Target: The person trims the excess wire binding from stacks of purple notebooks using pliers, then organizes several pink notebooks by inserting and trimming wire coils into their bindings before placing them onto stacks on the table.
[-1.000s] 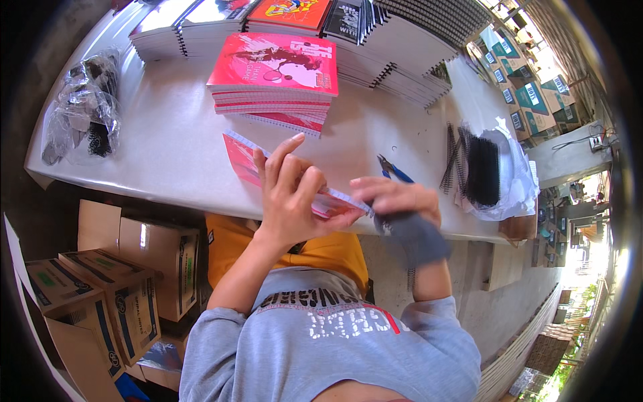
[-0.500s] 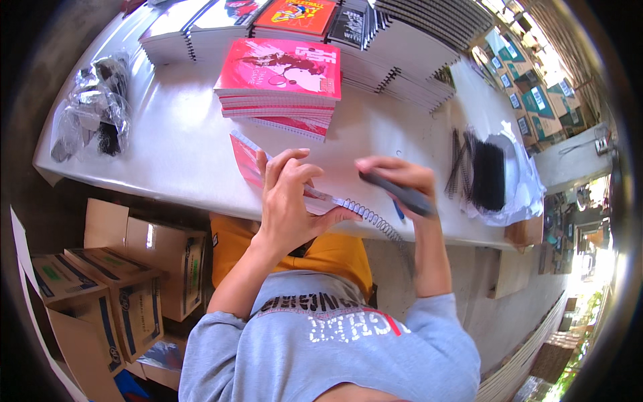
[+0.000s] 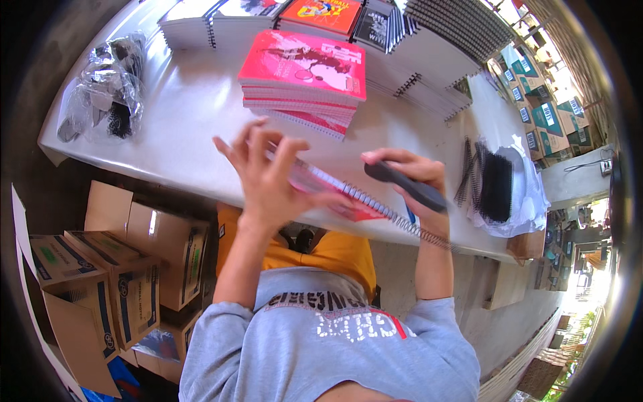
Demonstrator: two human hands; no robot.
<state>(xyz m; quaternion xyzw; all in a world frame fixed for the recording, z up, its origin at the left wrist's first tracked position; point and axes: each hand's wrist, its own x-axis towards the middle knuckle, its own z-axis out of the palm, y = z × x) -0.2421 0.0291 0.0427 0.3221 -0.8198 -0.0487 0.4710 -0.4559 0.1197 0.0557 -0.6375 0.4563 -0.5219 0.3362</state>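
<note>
The left hand (image 3: 264,175) spreads its fingers around the notebook (image 3: 313,182), which tilts over the near edge of the table (image 3: 181,144); blur hides how firmly it grips. The spine seems turned up to leave its holes free for the coil (image 3: 394,214), which runs along it and past its end. The right hand (image 3: 423,177) curls round a dark tool (image 3: 406,186) just above. The stack (image 3: 301,80) stands beyond, probably to leave the near edge free.
</note>
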